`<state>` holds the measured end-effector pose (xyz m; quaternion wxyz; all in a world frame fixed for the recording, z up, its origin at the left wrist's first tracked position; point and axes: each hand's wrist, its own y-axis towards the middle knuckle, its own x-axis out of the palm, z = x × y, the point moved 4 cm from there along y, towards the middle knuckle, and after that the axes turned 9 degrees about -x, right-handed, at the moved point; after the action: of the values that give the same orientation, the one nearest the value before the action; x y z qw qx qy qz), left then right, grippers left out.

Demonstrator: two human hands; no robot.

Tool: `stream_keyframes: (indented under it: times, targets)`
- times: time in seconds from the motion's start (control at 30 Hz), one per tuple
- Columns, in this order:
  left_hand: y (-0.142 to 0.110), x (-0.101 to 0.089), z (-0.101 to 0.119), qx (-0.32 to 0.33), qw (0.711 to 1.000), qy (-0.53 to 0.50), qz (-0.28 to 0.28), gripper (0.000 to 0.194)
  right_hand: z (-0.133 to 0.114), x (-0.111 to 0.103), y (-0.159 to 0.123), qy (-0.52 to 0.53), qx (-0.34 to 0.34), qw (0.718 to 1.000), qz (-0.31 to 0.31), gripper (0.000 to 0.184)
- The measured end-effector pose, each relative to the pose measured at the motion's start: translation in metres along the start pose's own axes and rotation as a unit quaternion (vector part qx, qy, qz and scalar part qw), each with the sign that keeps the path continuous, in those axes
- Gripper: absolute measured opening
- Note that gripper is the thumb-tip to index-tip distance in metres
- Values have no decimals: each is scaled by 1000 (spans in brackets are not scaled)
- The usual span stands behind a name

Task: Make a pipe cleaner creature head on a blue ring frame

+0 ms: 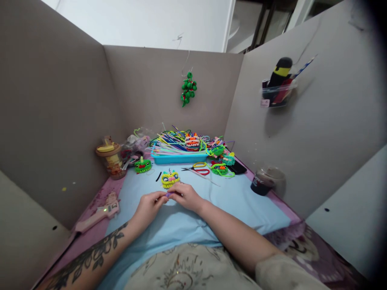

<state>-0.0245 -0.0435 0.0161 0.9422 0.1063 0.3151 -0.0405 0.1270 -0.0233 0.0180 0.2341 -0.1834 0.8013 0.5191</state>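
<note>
A small purple piece of pipe cleaner (168, 195) is pinched between both hands, low over the blue cloth. My left hand (148, 207) grips its left end with thumb and fingertips. From the other side, my right hand (188, 197) closes its fingers on it and covers part of it. Just beyond the fingers sits a yellow pipe-cleaner animal head (169, 179) with big eyes and a pink nose. A short black strip (158, 176) lies to its left. Red and yellow-handled scissors (200, 170) rest farther back on the right.
At the back, a blue tray (181, 158) overflows with pipe cleaners. A green pipe-cleaner head (142, 165) stands left of it. A pink glue gun (104, 211) and a lidded cup (110, 159) are on the left, a dark cup (261, 183) on the right. Panels enclose three sides.
</note>
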Motion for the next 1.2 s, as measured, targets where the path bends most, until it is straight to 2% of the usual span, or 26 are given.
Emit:
stream_keyframes:
  times: [0.13, 0.23, 0.37, 0.6, 0.73, 0.97, 1.2]
  targets:
    - [2, 2, 0, -89, 992, -85, -27, 22, -1, 1, 0, -17, -26, 1000, 3, 15]
    - [3, 4, 0, -116, 982, -139, -55, 27, -1, 0, 1, -39, -27, 999, 10, 13]
    - [3, 6, 1, -118, 977, -164, -69, 35, -3, 1, 2, -66, -30, 997, -12, 12]
    - [2, 9, -2, -112, 981, -133, -91, 41, -9, 1, 3, -100, -66, 992, -32, 13]
    - [3, 9, -3, -110, 980, -131, -97, 43, -9, 1, 3, -106, -65, 992, -36, 13]
    - [1, 12, -4, -153, 964, -191, -100, 41, -6, 2, 1, -92, -59, 994, -32, 12]
    - [4, 6, -3, -127, 966, -215, -65, 34, 0, -2, -2, -58, -15, 998, 12, 17]
